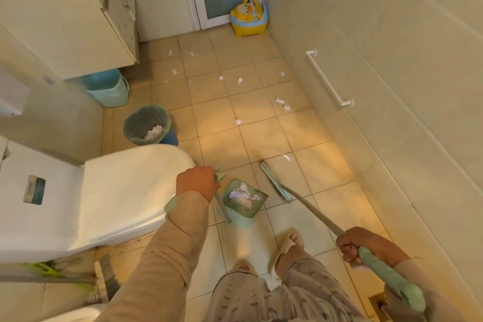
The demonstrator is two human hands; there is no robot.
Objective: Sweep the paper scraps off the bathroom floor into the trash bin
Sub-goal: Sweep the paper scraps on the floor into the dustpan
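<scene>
Broom (313, 213) in right hand (352, 246): fingers (346, 249) curled tight round the shaft just above its green end grip. Long axis runs from that hand at lower right up and left to the floor. Narrow green broom head (275, 181) lies on the tiled floor (214, 102), its own long axis going from upper left to lower right, roughly across the shaft. Left hand (197, 183) seen from the back, closed in a fist on the top of the dustpan (235, 208) handle; the grey shaft slants down and right from the fist. Pan sits just left of the broom head, apart from it, and holds a clump of white paper scraps (243, 195). Which edge is the pan's mouth: cannot tell. Nearest loose scrap (286, 157) lies just beyond the broom head; more scraps (282, 103) are scattered farther up the floor towards the door. Trash bin (130, 123), lined with a green bag and with paper inside, stands beyond the toilet (125, 185), well left of the broom. Pale blue bucket (108, 89) behind the bin.
</scene>
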